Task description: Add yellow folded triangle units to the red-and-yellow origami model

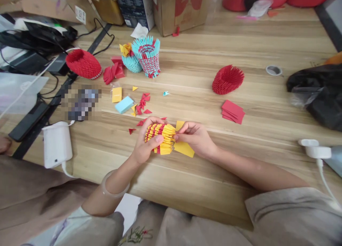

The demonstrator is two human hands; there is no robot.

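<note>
Both grips are clamping the yellow-and-red paper model (160, 138) just above the bench (240, 160): our left hand (144, 146) is cupping its body, our right hand (196, 137) is pinching its end. We are judging it light, crushable and loosely interlocked, so we are favouring broad, gentle holds around the body.

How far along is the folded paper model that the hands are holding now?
Done so far: several rings of the yellow and red folded-paper model are already joined. In hand: the left hand grips the model, and the right hand pinches its yellow edge above a yellow paper sheet. Left over: loose red folded triangles and a stack of flat red paper sheets lie unused on the wooden table.
</note>
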